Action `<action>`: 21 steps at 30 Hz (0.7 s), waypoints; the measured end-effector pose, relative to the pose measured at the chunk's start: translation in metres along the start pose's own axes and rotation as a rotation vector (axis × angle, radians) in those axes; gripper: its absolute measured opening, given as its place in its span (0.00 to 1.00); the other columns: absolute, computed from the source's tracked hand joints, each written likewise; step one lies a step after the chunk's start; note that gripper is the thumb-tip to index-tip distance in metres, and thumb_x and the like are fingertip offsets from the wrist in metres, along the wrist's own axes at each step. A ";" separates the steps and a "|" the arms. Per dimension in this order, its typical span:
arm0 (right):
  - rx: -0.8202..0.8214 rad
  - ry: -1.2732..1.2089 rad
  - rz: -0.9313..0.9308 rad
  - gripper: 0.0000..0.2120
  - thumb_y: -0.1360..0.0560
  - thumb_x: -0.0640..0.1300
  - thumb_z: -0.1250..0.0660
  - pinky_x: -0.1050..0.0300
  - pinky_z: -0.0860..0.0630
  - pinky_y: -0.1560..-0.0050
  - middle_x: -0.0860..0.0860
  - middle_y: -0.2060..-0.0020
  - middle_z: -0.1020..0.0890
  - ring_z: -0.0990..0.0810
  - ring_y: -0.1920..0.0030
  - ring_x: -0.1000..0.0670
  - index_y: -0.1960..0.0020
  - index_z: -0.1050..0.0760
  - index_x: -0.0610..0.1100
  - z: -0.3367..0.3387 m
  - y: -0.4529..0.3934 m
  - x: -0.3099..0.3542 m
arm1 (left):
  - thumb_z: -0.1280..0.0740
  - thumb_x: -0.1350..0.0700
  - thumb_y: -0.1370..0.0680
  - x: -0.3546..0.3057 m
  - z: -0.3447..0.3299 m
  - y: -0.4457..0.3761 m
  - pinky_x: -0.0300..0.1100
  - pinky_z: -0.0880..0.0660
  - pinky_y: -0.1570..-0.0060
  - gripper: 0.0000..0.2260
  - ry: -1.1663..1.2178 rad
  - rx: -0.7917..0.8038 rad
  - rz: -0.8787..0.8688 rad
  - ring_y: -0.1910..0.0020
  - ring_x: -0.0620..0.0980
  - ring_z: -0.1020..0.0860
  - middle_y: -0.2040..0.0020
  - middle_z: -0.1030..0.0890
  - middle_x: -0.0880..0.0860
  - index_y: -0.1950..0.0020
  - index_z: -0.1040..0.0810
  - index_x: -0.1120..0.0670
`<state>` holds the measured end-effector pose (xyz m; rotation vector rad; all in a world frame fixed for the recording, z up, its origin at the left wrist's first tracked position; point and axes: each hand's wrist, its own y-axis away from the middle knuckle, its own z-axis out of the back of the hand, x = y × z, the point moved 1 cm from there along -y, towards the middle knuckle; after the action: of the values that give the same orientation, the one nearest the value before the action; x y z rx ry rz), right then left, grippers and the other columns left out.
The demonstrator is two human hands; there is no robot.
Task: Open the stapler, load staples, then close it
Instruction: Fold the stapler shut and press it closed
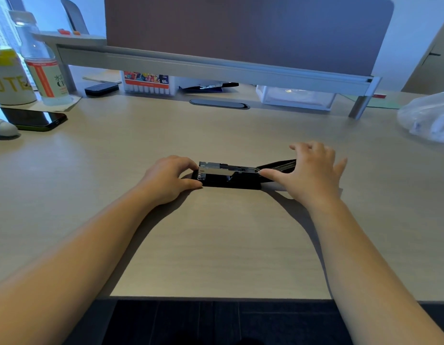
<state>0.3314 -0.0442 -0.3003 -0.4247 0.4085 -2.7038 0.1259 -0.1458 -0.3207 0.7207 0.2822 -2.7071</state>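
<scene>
A black stapler (228, 181) lies on the light wooden desk (216, 245), opened flat. Its silver metal magazine (224, 168) sits over the black base, and the black top cover (280, 165) is swung back to the right. My left hand (170, 179) grips the left front end of the stapler between thumb and fingers. My right hand (313, 174) rests over the folded-back cover, thumb tip touching the magazine's right end, fingers spread. I cannot tell whether staples lie in the magazine.
A black phone (33, 118), a clear bottle (43, 68) and a white cup (11, 78) stand at the far left. A marker box (147, 83), a clear plastic box (297, 97) and a cable grommet (219, 104) sit under the raised shelf. A plastic bag (430, 115) lies far right.
</scene>
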 end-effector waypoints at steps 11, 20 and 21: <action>-0.215 -0.984 -0.213 0.41 0.36 0.36 0.27 0.61 0.41 0.36 0.43 0.33 0.39 0.36 0.35 0.47 0.31 0.49 0.42 -0.005 -0.003 0.007 | 0.32 0.52 0.30 0.002 -0.001 -0.002 0.51 0.35 0.37 0.16 0.038 -0.023 0.013 0.37 0.55 0.32 0.37 0.28 0.55 0.43 0.26 0.53; -0.022 -1.045 0.076 0.16 0.30 0.38 0.33 0.61 0.24 0.52 0.51 0.56 0.24 0.25 0.50 0.47 0.44 0.30 0.42 -0.011 -0.011 0.029 | 0.33 0.51 0.30 -0.001 -0.003 -0.012 0.52 0.34 0.36 0.17 0.025 0.007 -0.039 0.37 0.54 0.32 0.37 0.28 0.54 0.42 0.26 0.52; -0.018 -1.005 0.134 0.16 0.30 0.38 0.34 0.63 0.26 0.55 0.52 0.57 0.25 0.26 0.51 0.48 0.43 0.30 0.43 -0.011 -0.011 0.033 | 0.33 0.51 0.30 -0.001 -0.004 -0.014 0.52 0.34 0.36 0.17 0.022 0.011 -0.047 0.37 0.54 0.32 0.37 0.27 0.54 0.42 0.26 0.52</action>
<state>0.2949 -0.0449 -0.2992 -1.5609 0.1473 -2.0076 0.1239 -0.1315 -0.3221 0.7564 0.2931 -2.7482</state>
